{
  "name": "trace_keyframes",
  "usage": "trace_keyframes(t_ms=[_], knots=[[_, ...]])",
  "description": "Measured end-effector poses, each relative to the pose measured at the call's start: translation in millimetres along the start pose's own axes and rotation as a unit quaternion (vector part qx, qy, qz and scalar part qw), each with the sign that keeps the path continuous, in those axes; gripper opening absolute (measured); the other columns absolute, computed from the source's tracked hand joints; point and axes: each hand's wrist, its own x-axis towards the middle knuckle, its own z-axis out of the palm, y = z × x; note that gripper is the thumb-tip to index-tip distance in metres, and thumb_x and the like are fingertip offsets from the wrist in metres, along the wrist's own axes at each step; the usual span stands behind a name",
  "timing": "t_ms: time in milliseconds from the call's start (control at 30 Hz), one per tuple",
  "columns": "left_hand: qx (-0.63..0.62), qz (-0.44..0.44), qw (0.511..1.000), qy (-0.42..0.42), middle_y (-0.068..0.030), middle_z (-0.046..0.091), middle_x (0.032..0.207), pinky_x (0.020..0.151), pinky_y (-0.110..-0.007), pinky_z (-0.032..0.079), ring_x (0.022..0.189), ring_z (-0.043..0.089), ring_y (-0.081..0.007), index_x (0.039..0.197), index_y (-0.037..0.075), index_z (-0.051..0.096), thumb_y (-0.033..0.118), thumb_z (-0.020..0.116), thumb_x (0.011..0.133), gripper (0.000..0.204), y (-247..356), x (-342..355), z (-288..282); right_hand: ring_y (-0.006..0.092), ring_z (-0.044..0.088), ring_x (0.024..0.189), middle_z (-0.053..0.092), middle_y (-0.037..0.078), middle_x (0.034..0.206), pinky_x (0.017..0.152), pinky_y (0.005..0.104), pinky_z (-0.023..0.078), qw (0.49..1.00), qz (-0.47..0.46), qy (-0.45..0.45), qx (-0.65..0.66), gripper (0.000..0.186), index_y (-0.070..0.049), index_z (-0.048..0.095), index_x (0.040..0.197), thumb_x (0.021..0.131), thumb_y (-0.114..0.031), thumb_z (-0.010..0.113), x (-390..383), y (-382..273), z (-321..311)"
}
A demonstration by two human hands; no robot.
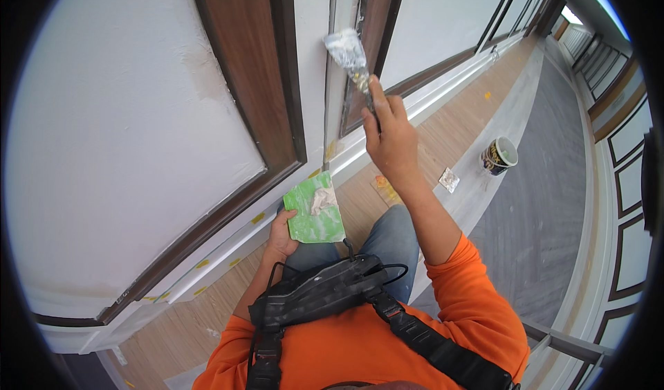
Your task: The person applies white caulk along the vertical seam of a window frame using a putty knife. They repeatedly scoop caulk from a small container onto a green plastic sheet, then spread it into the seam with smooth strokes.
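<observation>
My right hand (393,137) is closed round the handle of a putty knife (348,51). Its broad blade, smeared white, is up by the narrow white strip of wall between two brown-framed panels; whether it touches the wall I cannot tell. Low in front of my body, my left hand (280,234) grips the left edge of a green board (311,213). White smears cover that board, and a lump of whitish putty (322,200) sits on its upper right part. My left fingers are partly hidden beneath the board.
On the floor to the right stands a bucket (499,156) with a dark printed side. Nearer lies a small smeared square sheet (449,179). White baseboard (443,96) runs along the wall, with yellow tape pieces (258,218). A grey covering (526,203) stretches along the corridor.
</observation>
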Motion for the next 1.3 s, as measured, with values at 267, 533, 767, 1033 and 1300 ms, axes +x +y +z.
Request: trace_keyframes(t_ms=[267,533,767,1033,1300], knots=[[0.013,0.017,1.000,-0.004,-0.0141,0.062,0.131,0.105,-0.042,0.049,0.118,0.062,-0.0290,0.139,0.001,0.051,0.016,0.053,0.095,0.047,1.9,-3.3,4.2,0.0302,0.060,0.073,0.056,0.014,0.092,0.066,0.0397,0.051,0.996,0.056,-0.061,0.045,0.061,-0.015,0.046,0.152,0.094,-0.010,0.065,-57.3,13.5,20.0],[0.014,-0.001,1.000,0.008,-0.0154,0.062,0.131,0.105,-0.045,0.048,0.117,0.062,-0.0306,0.139,0.001,0.051,0.017,0.054,0.094,0.048,-1.2,-3.0,-1.3,0.0097,0.049,0.066,0.056,0.001,0.086,0.058,0.0246,0.041,0.923,0.191,-0.081,0.324,0.054,-0.007,0.047,0.151,0.098,-0.011,0.060,-78.1,18.5,3.2],[0.015,-0.002,1.000,-0.007,-0.0154,0.062,0.130,0.105,-0.045,0.049,0.117,0.062,-0.0313,0.138,0.000,0.052,0.018,0.053,0.094,0.047,0.0,2.8,-6.5,0.0224,0.061,0.114,0.065,0.018,0.125,0.101,0.0317,0.044,0.933,0.106,0.044,0.341,0.051,0.001,0.051,0.146,0.097,-0.012,0.059,22.0,1.1,-32.0],[0.013,0.021,1.000,-0.006,-0.0161,0.063,0.130,0.105,-0.046,0.048,0.117,0.063,-0.0317,0.136,0.000,0.053,0.018,0.051,0.095,0.045,-0.8,-1.1,1.1,0.0185,0.060,0.085,0.061,0.010,0.097,0.078,0.0300,0.050,0.968,-0.047,0.141,0.202,0.051,-0.006,0.052,0.147,0.097,-0.011,0.062,108.6,-20.2,-32.5],[0.018,0.027,0.999,-0.001,-0.0148,0.063,0.130,0.105,-0.047,0.048,0.118,0.062,-0.0315,0.137,0.001,0.053,0.019,0.052,0.094,0.046,-0.6,-5.8,7.6,0.0280,0.066,0.083,0.061,0.014,0.106,0.072,0.0369,0.055,0.986,-0.053,0.139,0.080,0.062,-0.016,0.047,0.152,0.094,-0.010,0.067,90.2,4.9,15.6]])
